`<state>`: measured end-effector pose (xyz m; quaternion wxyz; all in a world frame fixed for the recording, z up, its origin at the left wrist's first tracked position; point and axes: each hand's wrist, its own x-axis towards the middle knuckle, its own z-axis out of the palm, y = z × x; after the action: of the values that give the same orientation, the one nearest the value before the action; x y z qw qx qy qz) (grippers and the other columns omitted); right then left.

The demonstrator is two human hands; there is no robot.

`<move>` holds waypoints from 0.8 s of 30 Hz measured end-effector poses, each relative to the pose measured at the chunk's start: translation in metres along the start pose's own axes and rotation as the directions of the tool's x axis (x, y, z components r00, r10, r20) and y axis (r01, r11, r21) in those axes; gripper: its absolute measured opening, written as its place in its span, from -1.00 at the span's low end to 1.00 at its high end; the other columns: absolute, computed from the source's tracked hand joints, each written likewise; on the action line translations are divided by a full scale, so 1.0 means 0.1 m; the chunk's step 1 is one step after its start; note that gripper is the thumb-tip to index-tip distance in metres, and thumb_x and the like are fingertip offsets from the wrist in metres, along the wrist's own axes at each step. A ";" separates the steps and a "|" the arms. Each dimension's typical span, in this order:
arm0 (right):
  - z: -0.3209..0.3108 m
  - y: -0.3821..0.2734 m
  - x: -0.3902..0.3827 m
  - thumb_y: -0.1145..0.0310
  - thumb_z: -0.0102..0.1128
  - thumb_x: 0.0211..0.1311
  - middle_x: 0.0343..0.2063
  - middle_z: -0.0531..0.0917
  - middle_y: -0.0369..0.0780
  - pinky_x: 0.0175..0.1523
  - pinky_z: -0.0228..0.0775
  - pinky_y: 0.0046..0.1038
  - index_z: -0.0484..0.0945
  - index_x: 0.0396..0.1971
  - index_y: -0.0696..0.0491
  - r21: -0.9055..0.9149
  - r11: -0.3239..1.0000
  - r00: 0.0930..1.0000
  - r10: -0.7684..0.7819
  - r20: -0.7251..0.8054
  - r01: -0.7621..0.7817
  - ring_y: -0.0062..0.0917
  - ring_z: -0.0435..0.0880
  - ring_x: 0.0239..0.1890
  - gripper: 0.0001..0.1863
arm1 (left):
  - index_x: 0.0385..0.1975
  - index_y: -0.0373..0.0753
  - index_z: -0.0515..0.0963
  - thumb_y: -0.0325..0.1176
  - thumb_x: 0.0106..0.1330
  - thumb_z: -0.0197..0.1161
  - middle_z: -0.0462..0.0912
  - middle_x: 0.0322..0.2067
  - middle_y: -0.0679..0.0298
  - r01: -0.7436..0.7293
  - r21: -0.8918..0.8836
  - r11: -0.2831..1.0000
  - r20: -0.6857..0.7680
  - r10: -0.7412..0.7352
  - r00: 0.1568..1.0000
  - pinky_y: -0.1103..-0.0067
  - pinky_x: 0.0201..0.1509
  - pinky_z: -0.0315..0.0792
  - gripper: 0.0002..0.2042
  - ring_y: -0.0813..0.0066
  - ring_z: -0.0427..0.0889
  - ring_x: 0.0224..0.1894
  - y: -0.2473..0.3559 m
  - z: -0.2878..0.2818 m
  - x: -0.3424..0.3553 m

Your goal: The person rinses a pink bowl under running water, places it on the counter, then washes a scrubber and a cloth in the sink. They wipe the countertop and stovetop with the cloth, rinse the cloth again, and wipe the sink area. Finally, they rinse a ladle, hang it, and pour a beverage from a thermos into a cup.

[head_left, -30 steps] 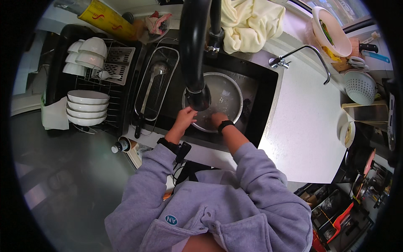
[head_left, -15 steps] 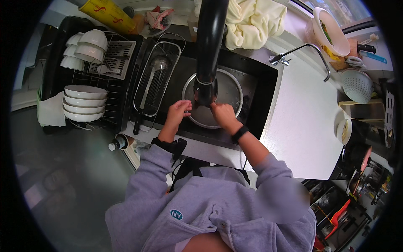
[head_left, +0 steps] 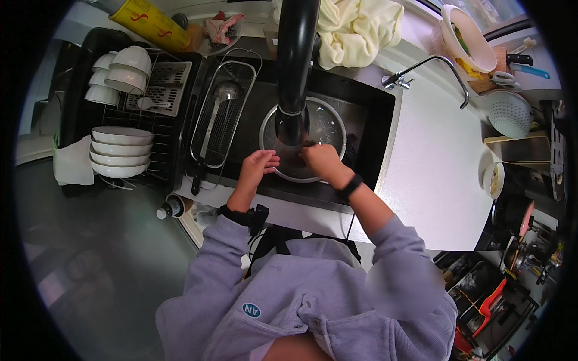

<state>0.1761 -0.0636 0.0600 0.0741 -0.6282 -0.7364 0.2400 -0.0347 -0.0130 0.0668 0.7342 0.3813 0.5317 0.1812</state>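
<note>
A steel basin [head_left: 330, 123] of water sits in the black sink [head_left: 378, 126] under a thick black faucet [head_left: 294, 60]. My right hand [head_left: 322, 162] is over the basin just below the spout, fingers closed round something small and dark that I cannot make out. My left hand [head_left: 259, 168] hovers at the basin's left rim, fingers loosely curved and apart, holding nothing visible.
Left are a dish rack [head_left: 162, 138] with stacked bowls [head_left: 120, 135] and a wire basket [head_left: 244, 67] with a ladle [head_left: 226, 90]. A cream cloth [head_left: 355, 33] lies behind the sink. On the right are a counter [head_left: 433, 180], small tap [head_left: 442, 59], colander [head_left: 509, 114] and bowl [head_left: 494, 180].
My right hand came up from inside the basin to below the spout. My left hand let go of the basin rim and shifted slightly left, fingers loosening.
</note>
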 end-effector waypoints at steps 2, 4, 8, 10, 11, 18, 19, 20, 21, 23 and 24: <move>-0.40 -0.19 -0.24 0.29 0.08 0.13 -0.66 0.58 -0.14 -0.45 0.42 -0.27 0.55 -0.54 0.04 0.031 0.999 0.997 -0.033 -0.075 0.035 -0.25 0.61 -0.55 -0.83 | -0.12 -0.35 0.47 -0.27 0.35 0.04 0.62 -0.25 0.13 -0.018 -0.015 1.000 -0.001 0.018 1.000 0.60 -0.16 0.50 -0.72 0.43 0.63 -0.22 0.03 -0.01 -0.01; -0.66 -0.31 -0.39 0.27 0.08 0.16 -0.68 0.57 -0.14 -0.47 0.40 -0.26 0.53 -0.51 0.03 0.074 0.996 0.991 -0.033 -0.128 0.043 -0.24 0.59 -0.57 -0.83 | -0.11 -0.35 0.47 -0.27 0.35 0.04 0.62 -0.26 0.13 -0.034 -0.025 0.999 -0.007 0.034 0.999 0.60 -0.16 0.50 -0.73 0.43 0.63 -0.23 0.06 -0.03 -0.01; -0.56 -0.26 -0.38 0.28 0.09 0.14 -0.66 0.58 -0.14 -0.46 0.41 -0.26 0.55 -0.45 0.03 0.124 0.992 0.988 0.043 -0.145 -0.025 -0.24 0.60 -0.57 -0.85 | -0.11 -0.34 0.47 -0.29 0.34 0.05 0.62 -0.26 0.14 -0.037 -0.037 0.999 -0.013 0.036 0.999 0.61 -0.18 0.51 -0.73 0.44 0.63 -0.23 0.08 -0.06 -0.02; -0.18 -0.13 -0.21 0.29 0.10 0.11 -0.64 0.60 -0.13 -0.44 0.43 -0.27 0.54 -0.45 0.05 0.104 0.991 0.986 0.101 -0.132 -0.088 -0.24 0.61 -0.55 -0.85 | -0.11 -0.34 0.47 -0.29 0.34 0.06 0.62 -0.26 0.14 -0.023 -0.034 0.999 -0.011 0.023 1.000 0.61 -0.18 0.51 -0.73 0.44 0.63 -0.23 0.05 -0.05 -0.01; 0.06 -0.06 -0.09 0.30 0.11 0.09 -0.63 0.61 -0.12 -0.43 0.45 -0.29 0.53 -0.47 0.07 0.089 0.988 0.982 0.135 -0.129 -0.124 -0.25 0.63 -0.53 -0.85 | -0.11 -0.34 0.47 -0.29 0.34 0.06 0.62 -0.26 0.14 -0.014 -0.026 1.000 -0.010 0.014 1.000 0.61 -0.19 0.51 -0.73 0.44 0.63 -0.23 0.04 -0.04 -0.01; 1.11 0.42 0.31 0.33 0.13 -0.02 -0.42 0.66 -0.07 -0.24 0.49 -0.23 0.62 -0.47 0.10 0.094 0.959 0.953 0.249 0.170 -0.268 -0.18 0.65 -0.34 -0.81 | -0.10 -0.35 0.46 -0.28 0.36 0.03 0.61 -0.26 0.14 0.050 0.062 0.997 0.041 -0.053 0.998 0.59 -0.18 0.51 -0.73 0.42 0.63 -0.23 -0.10 0.16 -0.02; 1.07 0.41 0.28 0.32 0.14 -0.05 -0.41 0.66 -0.06 -0.23 0.48 -0.22 0.63 -0.47 0.10 0.181 0.948 0.956 0.230 0.181 -0.263 -0.15 0.64 -0.34 -0.81 | -0.10 -0.35 0.47 -0.28 0.35 0.03 0.61 -0.26 0.14 0.051 0.067 0.997 0.062 -0.055 0.997 0.59 -0.18 0.52 -0.72 0.42 0.63 -0.23 -0.11 0.18 -0.02; 0.97 0.38 0.21 0.32 0.14 -0.07 -0.40 0.65 -0.05 -0.21 0.47 -0.21 0.63 -0.47 0.10 0.237 0.932 0.948 0.221 0.230 -0.275 -0.13 0.64 -0.34 -0.80 | -0.11 -0.34 0.47 -0.28 0.35 0.04 0.61 -0.26 0.14 0.046 0.066 0.997 0.062 -0.050 0.997 0.59 -0.18 0.52 -0.73 0.42 0.63 -0.23 -0.10 0.19 -0.02; 0.81 0.34 0.19 0.33 0.18 -0.10 -0.40 0.65 -0.05 -0.21 0.47 -0.21 0.62 -0.45 0.10 0.304 0.922 0.965 0.193 0.178 -0.241 -0.12 0.63 -0.32 -0.80 | -0.11 -0.34 0.47 -0.28 0.35 0.04 0.62 -0.26 0.13 0.045 0.063 0.997 0.066 -0.050 0.997 0.59 -0.19 0.52 -0.73 0.42 0.63 -0.23 -0.10 0.20 -0.02; 0.36 0.23 0.17 0.35 0.25 -0.15 -0.39 0.64 -0.06 -0.20 0.45 -0.23 0.59 -0.41 0.11 0.345 0.910 0.969 0.179 0.171 -0.229 -0.11 0.60 -0.30 -0.76 | -0.12 -0.34 0.48 -0.29 0.35 0.04 0.62 -0.26 0.13 0.041 0.056 0.998 0.061 -0.045 0.997 0.60 -0.19 0.51 -0.74 0.41 0.64 -0.24 -0.07 0.21 0.00; 0.11 0.13 0.07 0.37 0.23 -0.15 -0.49 0.60 -0.04 -0.28 0.40 -0.20 0.52 -0.45 0.13 0.403 0.906 0.991 0.130 0.019 -0.126 -0.09 0.58 -0.38 -0.79 | -0.12 -0.34 0.48 -0.29 0.35 0.05 0.62 -0.26 0.13 0.037 0.049 0.998 0.065 -0.040 0.997 0.61 -0.19 0.51 -0.74 0.41 0.64 -0.24 -0.06 0.21 0.01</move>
<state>0.1820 -0.0587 0.0428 0.1892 -0.6472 -0.6280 0.3886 -0.0157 -0.0235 0.0646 0.7454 0.3943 0.5185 0.1414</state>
